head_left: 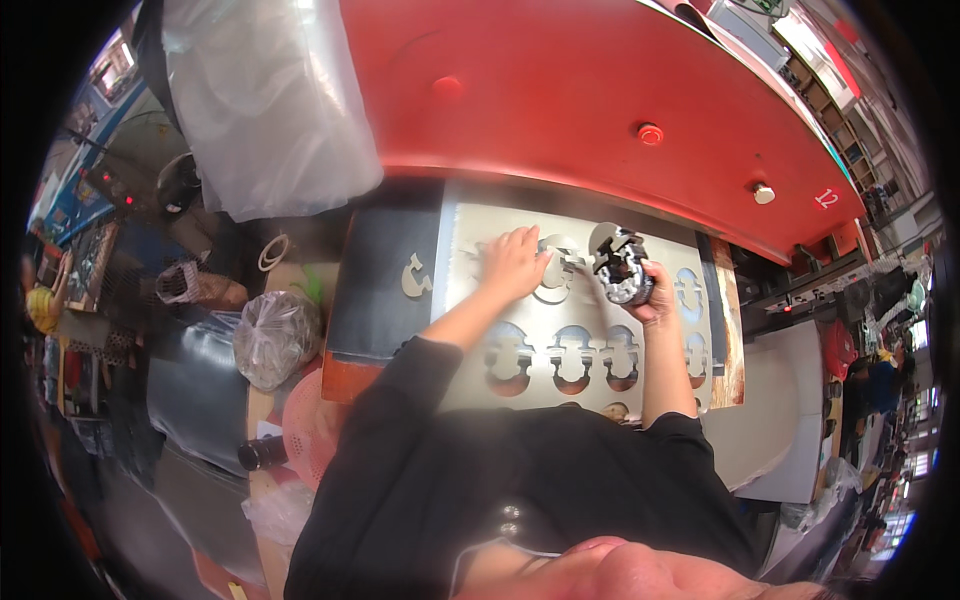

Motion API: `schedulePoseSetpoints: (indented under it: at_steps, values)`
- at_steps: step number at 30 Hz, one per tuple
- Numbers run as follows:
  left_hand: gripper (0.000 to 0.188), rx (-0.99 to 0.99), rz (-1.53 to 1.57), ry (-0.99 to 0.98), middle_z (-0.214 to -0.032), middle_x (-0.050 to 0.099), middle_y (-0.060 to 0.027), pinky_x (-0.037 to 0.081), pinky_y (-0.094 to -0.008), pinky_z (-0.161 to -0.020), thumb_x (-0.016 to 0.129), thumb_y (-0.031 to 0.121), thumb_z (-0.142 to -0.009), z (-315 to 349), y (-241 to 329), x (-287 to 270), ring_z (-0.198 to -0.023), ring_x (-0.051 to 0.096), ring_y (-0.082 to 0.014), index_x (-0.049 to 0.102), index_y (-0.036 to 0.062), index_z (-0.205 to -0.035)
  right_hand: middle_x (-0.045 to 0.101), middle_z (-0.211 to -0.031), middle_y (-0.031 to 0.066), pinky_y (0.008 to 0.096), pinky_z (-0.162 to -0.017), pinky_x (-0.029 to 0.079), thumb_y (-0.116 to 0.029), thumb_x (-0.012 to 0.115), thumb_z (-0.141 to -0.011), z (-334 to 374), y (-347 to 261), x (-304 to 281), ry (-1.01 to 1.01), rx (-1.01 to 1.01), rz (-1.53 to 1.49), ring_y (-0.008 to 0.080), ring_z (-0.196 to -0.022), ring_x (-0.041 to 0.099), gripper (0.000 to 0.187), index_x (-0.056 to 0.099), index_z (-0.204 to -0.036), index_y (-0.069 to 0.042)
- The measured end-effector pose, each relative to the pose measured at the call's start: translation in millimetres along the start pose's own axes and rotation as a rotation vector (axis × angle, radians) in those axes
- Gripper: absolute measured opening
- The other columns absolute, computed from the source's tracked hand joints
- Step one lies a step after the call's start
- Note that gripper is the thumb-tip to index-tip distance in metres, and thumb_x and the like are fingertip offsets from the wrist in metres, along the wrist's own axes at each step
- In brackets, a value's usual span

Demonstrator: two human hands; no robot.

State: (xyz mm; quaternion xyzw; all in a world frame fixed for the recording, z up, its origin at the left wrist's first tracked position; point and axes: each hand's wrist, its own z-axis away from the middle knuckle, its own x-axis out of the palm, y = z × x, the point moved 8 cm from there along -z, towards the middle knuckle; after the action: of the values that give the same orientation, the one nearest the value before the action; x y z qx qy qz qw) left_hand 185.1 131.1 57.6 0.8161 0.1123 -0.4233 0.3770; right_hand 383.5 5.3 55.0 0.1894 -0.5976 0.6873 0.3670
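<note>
My right hand [655, 297] grips a metal cutting die [622, 268], its curved steel outline raised and tilted above a pale sheet [468, 370]. My left hand [515, 263] lies on the sheet with fingers stretched out, beside a cut shape [553, 285] that sits in or on the sheet; whether the fingertips touch it is unclear. Several rounded cut-outs with dark gaps run in a row across the near part of the sheet. A small curved cut piece [413, 276] rests on the dark board [375, 310] to the left.
A red machine front [560, 90] spans the far side, carrying a red button [650, 134] and a metal knob [763, 193]. Translucent plastic sheeting [270, 110] hangs at far left. Beside my left arm are a stuffed clear bag [277, 340] and a pink perforated basket [308, 430].
</note>
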Motion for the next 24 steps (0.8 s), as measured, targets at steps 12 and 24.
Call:
schedulePoseSetpoints:
  at_steps: [12, 24]
  values:
    - [0.016, -0.402, 0.846, 0.222, -0.083, 0.061, -0.0071, 0.051, -0.0318, -0.071, 0.058, 0.019, -0.094, -53.5, -28.0, 16.1, -0.077, 0.058, -0.0173, 0.058, 0.0031, -0.095, 0.069, -0.1, 0.0129, 0.0428, -0.084, 0.056, -0.019, 0.063, -0.078, 3.5, 28.0, -5.5, 0.022, -0.071, -0.072, 0.0271, -0.089, 0.068, 0.035, 0.062, -0.108, -0.001]
    - [0.033, -0.842, 1.309, -0.445, -0.102, 0.058, -0.0073, 0.048, -0.0307, -0.059, 0.047, 0.037, -0.1, 3.6, 8.3, 19.6, -0.08, 0.056, -0.0174, 0.05, 0.0097, -0.117, 0.058, -0.117, 0.0086, 0.0325, -0.089, 0.049, -0.01, 0.07, -0.064, 13.0, 33.3, 65.7, 0.02, -0.225, 0.549, 0.0197, -0.102, 0.06, 0.086, 0.038, -0.143, -0.002]
